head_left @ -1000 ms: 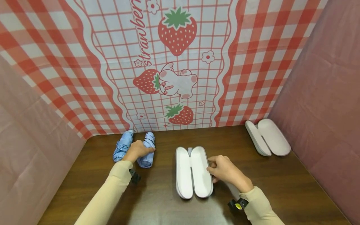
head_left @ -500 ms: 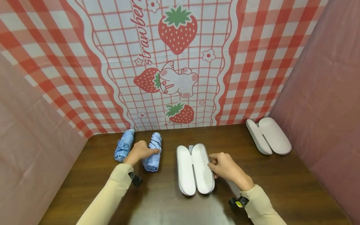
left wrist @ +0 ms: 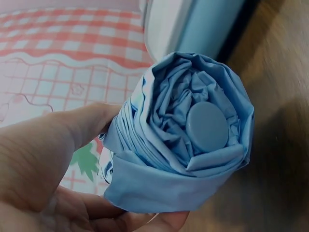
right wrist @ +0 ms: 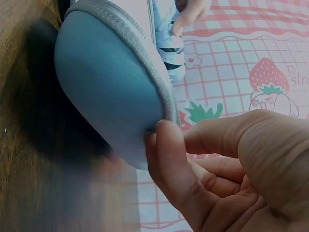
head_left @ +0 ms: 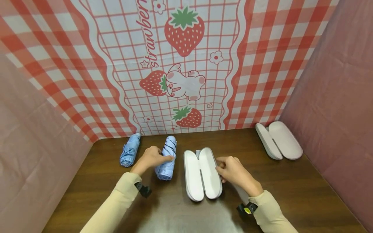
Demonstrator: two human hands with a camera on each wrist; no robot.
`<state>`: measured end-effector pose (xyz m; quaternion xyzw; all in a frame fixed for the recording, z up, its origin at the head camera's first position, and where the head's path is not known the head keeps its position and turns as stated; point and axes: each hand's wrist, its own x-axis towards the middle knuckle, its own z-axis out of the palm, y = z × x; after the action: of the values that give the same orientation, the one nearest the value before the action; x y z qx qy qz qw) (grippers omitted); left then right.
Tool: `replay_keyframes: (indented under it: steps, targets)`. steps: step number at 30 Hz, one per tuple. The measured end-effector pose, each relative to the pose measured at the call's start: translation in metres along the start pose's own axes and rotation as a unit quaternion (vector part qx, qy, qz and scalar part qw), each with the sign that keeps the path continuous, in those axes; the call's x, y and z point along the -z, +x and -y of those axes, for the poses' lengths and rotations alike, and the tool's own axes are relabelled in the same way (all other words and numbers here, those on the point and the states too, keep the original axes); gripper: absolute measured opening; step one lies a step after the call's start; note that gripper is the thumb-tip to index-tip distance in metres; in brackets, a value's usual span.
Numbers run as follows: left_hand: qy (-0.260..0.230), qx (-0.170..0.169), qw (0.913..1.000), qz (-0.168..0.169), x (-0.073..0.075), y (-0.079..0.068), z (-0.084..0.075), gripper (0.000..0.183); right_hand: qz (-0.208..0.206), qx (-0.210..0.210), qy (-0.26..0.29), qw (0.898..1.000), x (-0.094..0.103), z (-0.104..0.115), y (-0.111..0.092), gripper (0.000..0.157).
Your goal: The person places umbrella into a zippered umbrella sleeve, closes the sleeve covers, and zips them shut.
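Note:
In the head view, my left hand (head_left: 152, 157) grips a folded light-blue umbrella (head_left: 166, 168) around its middle, just left of an open hard case (head_left: 212, 184). The left wrist view faces the umbrella's end, where a round blue cap (left wrist: 207, 126) sits among rolled fabric, with the thumb on one side and fingers beneath. My right hand (head_left: 233, 171) pinches the right edge of the case. White lining shows in both halves from above. The right wrist view shows the case's smooth grey-blue shell (right wrist: 106, 72) and grey rim, with fingertips right at that rim.
A second folded blue umbrella (head_left: 129, 150) lies at the back left of the wooden table (head_left: 180, 220). Another open case (head_left: 285, 142) stands at the back right. A strawberry-patterned cloth (head_left: 186, 77) hangs behind, with pink cloth walls on both sides.
My left hand has carried its umbrella to the right, away from the other umbrella and closer to the middle case. The right hand stays at the case edge; the case appears slightly farther back.

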<state>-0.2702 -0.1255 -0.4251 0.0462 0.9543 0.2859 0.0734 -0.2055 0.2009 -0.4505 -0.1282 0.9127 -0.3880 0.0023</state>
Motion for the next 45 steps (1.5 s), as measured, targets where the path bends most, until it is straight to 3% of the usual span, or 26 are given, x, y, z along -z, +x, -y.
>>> replay_keyframes:
  steps: [10, 18, 29, 39, 45]
  targets:
    - [-0.012, -0.042, 0.9990, 0.009, 0.002, -0.013, -0.023, 0.050, -0.009, 0.016, 0.007, 1.000, -0.002, 0.002, 0.000, 0.036]
    - [-0.024, -0.037, 0.9989, 0.013, -0.005, -0.018, -0.034, 0.050, -0.017, 0.022, 0.025, 0.999, -0.003, 0.004, 0.000, 0.034]
    - [-0.041, -0.067, 0.9966, 0.026, -0.018, -0.024, -0.048, 0.057, -0.028, 0.050, 0.028, 0.998, -0.003, 0.005, -0.002, 0.029]
    - [-0.044, -0.071, 0.9965, 0.004, -0.019, -0.028, -0.063, 0.051, -0.026, 0.076, 0.009, 0.997, -0.003, 0.005, -0.001, 0.027]
    - [-0.050, -0.068, 0.9962, 0.022, -0.024, -0.030, -0.073, 0.050, -0.024, 0.078, 0.017, 0.996, -0.003, 0.006, -0.002, 0.028]
